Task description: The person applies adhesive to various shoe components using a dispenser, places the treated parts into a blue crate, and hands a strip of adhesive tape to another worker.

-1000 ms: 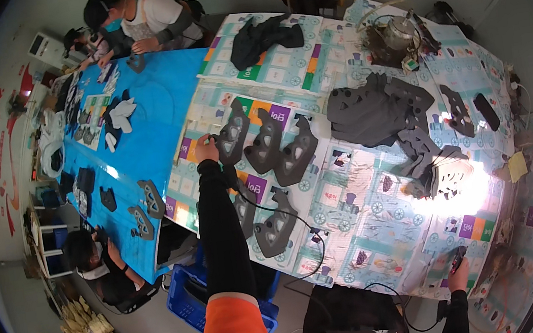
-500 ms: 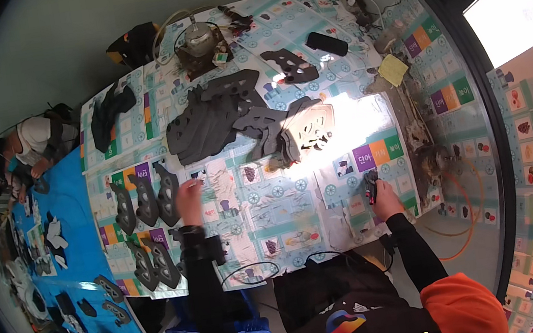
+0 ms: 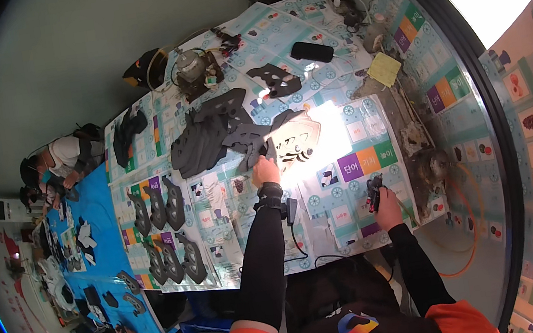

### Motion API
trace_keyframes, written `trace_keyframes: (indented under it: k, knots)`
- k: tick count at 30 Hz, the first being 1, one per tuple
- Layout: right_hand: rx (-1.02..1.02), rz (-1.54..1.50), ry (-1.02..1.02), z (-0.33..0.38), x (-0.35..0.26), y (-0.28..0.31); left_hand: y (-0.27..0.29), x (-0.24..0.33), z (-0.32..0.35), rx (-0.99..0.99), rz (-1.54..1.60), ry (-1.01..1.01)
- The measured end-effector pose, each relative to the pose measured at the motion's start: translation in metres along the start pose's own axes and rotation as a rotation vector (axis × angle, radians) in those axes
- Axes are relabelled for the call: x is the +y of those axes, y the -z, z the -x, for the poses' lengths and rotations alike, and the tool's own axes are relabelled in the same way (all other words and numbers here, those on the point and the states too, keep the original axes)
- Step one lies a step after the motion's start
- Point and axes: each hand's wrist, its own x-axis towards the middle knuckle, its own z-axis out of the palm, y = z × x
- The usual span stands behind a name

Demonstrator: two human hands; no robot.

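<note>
My left hand (image 3: 266,170) has its fingers curled at the near edge of a heap of dark grey pieces (image 3: 205,141) with cut-out holes, pinching one of them. On the heap's right side, the pieces (image 3: 296,136) are lit pale by bright sunlight. My right hand (image 3: 387,208) is wrapped round a small black and red spray gun (image 3: 374,192) above the table's right part. To the left, several matching grey pieces (image 3: 169,260) lie apart in two rows on the patterned table cover.
A metal pot with hoses (image 3: 191,64) stands at the back, with a black oblong case (image 3: 312,51) farther right. A yellow cloth (image 3: 384,69) lies at the right edge. An orange hose (image 3: 475,232) loops down there. Other people (image 3: 61,158) sit by the blue table (image 3: 101,224).
My left hand has moved right, from beside the laid-out rows to the heap. A third piece in the near row now shows where my arm was. My right hand keeps the spray gun.
</note>
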Motion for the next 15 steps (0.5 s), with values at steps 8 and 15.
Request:
trace_keyframes:
  k: [8, 15]
  knots:
    - [-0.004, -0.011, 0.061, 0.004, 0.015, 0.008, 0.065, 0.001, 0.018, 0.219, 0.324, -0.201]
    - [0.016, -0.056, 0.156, -0.002, 0.035, 0.011, 0.197, -0.057, 0.074, 0.093, 1.146, -0.229]
